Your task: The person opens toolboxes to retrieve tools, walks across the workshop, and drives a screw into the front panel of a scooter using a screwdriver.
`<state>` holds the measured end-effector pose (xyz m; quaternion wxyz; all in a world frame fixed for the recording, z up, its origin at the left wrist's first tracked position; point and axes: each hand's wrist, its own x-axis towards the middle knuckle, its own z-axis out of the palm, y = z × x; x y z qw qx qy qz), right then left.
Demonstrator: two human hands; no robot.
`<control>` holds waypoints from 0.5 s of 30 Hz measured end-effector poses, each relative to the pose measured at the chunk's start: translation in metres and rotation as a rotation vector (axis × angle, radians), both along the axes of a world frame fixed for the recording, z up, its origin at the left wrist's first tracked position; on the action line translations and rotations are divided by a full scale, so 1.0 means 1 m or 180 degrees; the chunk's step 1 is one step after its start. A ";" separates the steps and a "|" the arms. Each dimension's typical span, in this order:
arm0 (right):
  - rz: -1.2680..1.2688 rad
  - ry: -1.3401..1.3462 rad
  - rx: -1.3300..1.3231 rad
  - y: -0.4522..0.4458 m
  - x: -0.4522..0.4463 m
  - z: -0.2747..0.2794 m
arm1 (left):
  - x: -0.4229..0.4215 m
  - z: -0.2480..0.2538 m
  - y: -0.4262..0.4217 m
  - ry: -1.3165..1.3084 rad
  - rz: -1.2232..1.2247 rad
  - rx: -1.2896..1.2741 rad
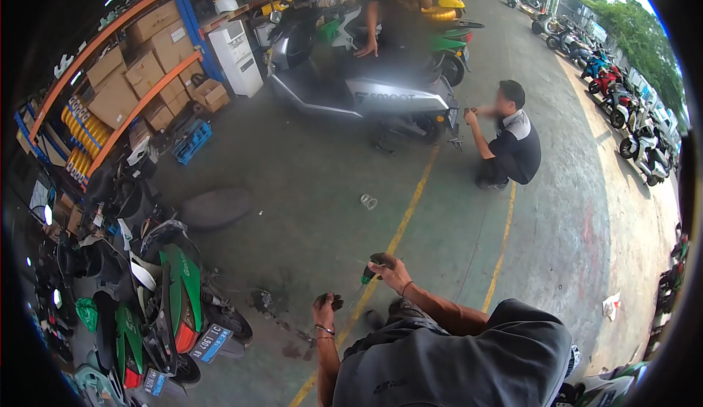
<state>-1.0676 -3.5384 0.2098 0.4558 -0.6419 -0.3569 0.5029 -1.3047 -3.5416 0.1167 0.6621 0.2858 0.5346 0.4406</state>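
Observation:
My right hand [392,271], fingers wrapped round, holds a green-handled screwdriver [367,274] whose thin shaft points down and left. A dark piece shows at the top of that hand. Lower and to the left, my left hand [324,310] is closed on a small dark object [336,302], too small to name. The two hands are apart, both above the floor with its yellow line [415,205]. A clear ring-like item [368,202] lies on the floor beyond them.
A silver and black scooter [395,95] stands ahead, with a person [516,139] crouching at its rear and another person [399,11] standing behind it. Green scooters [181,290] are at the lower left, near a dark seat [216,208]. Shelves hold boxes [113,99]; a blue crate [192,142] sits below.

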 end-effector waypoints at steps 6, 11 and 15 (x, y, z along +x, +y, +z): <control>0.1100 -0.0339 0.0035 0.001 -0.063 0.003 | -0.024 -0.008 -0.015 0.0702 0.0560 0.0295; 0.1548 0.0299 0.0025 -0.015 -0.101 0.012 | -0.047 -0.058 -0.018 0.1265 0.0292 0.0752; 0.1578 0.0329 -0.0167 -0.019 -0.100 0.010 | -0.035 -0.005 -0.034 0.0764 -0.0156 0.0183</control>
